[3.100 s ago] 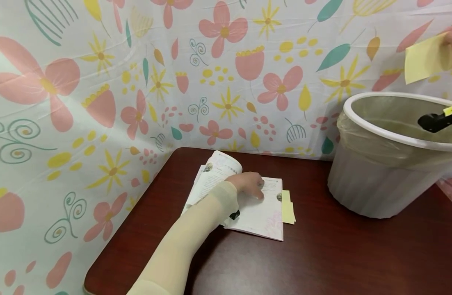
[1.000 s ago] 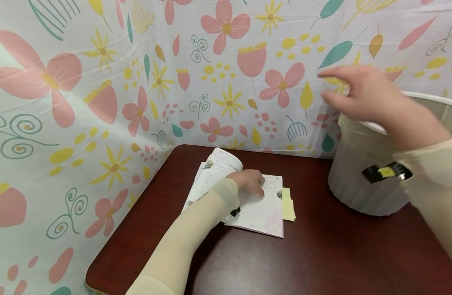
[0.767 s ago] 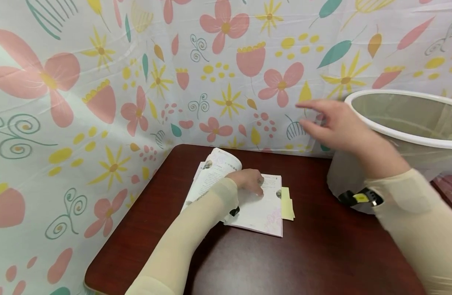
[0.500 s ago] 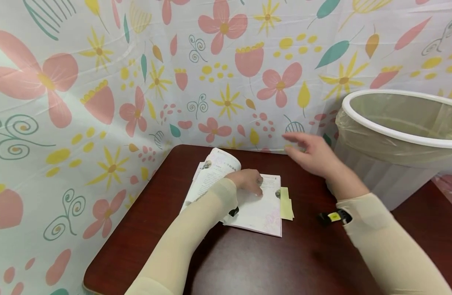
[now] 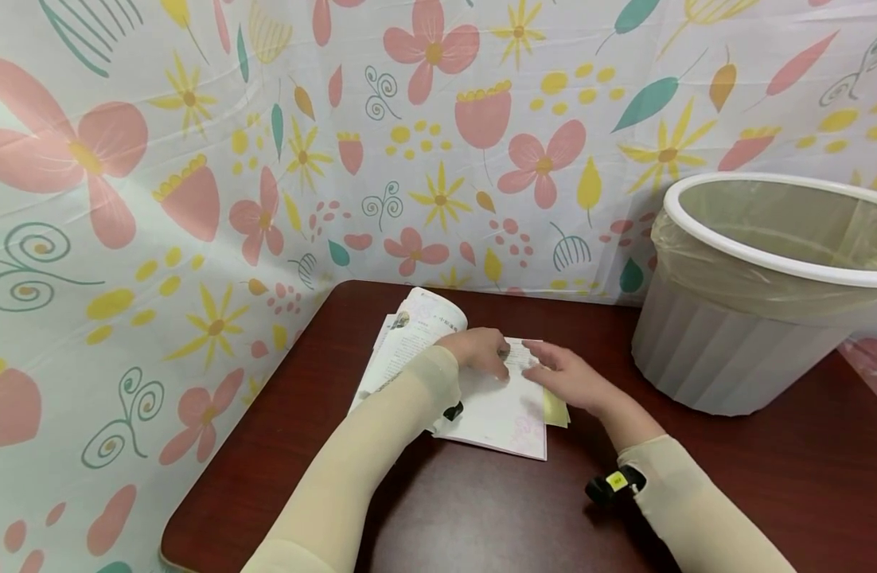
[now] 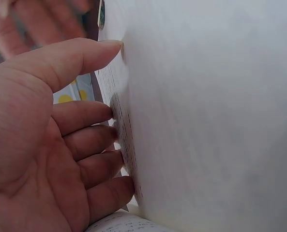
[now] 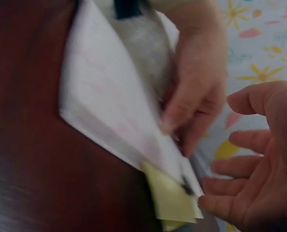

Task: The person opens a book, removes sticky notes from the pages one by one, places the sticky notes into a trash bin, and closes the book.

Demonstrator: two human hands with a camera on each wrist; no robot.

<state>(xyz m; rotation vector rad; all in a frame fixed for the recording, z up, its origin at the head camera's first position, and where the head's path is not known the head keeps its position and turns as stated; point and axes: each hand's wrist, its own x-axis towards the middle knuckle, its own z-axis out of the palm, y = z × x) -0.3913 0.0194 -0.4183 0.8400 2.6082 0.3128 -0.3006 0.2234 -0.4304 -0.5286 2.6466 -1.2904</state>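
An open book [image 5: 492, 422] lies on the dark table, its left pages curling up. My left hand [image 5: 477, 352] rests on the right page near the fold; in the left wrist view its thumb and fingertips touch the printed paper [image 6: 206, 121]. Pale yellow sticky notes [image 5: 555, 408] stick out past the book's right edge. Over that edge hovers my right hand [image 5: 573, 380], fingers spread and holding nothing. The right wrist view, blurred, has the yellow notes [image 7: 170, 195] just beside the right fingers [image 7: 235, 166]; a small gap shows there.
A grey bin [image 5: 718, 342] with a white rim and a clear liner stands on the table [image 5: 481, 517] at the right. Behind hangs a floral curtain [image 5: 589, 95]. A black strap device [image 5: 613, 483] sits on the right wrist.
Around three seconds ago a yellow note was in my right hand above the bin. Emptied, that hand has swung left and down to the book's right edge. The left hand stays put.
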